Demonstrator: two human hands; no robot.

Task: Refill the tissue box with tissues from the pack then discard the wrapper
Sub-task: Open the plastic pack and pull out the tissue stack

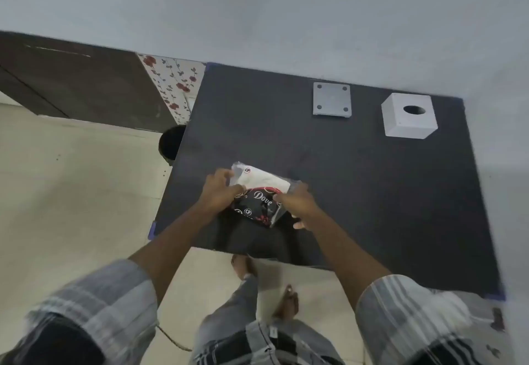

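Note:
A pack of white tissues [262,183] in a clear and black printed wrapper lies near the front left of the dark table [357,193]. My left hand [219,193] grips the wrapper's left side. My right hand [297,203] grips its right side. The white cube tissue box [409,120], with a round hole on top, stands at the back right of the table, far from both hands. Its flat grey base plate [332,101] lies apart from it at the back centre.
A dark round bin [170,144] sits on the floor just left of the table, partly hidden by its edge. A dark wooden cabinet [74,84] and a floral panel [173,84] stand at the back left. My feet are under the table's front edge.

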